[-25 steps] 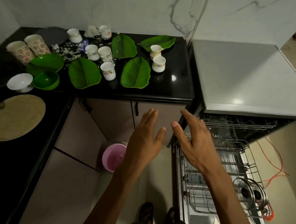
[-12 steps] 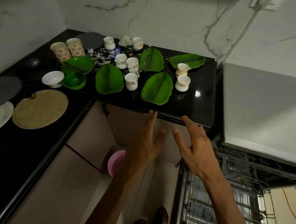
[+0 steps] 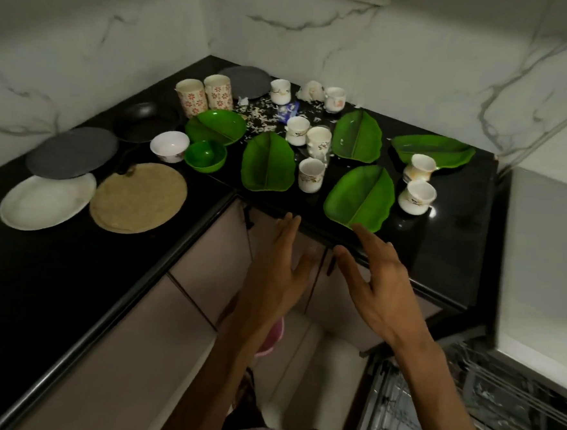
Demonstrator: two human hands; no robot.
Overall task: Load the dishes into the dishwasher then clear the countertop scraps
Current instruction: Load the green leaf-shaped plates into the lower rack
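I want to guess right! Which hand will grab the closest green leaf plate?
Probably the right hand: its open fingertips reach almost to the leaf plate edge. The left hand hangs off to the side.

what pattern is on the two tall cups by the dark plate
Red flowers on cream, seen on the two tall cups in the head view.

Glossy black stone counter [image 3: 448, 233] under white veined marble walls [image 3: 420, 66]. Shiny green plastic leaf plates [image 3: 360, 196], glazed ceramic cups [image 3: 311, 175], a matt woven mat [image 3: 138, 201]. Metal wire dishwasher rack [image 3: 462, 422].

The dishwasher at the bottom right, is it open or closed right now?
Open. The dishwasher shows its wire rack pulled out below the grey top, and no dishes are visible in the part that shows.
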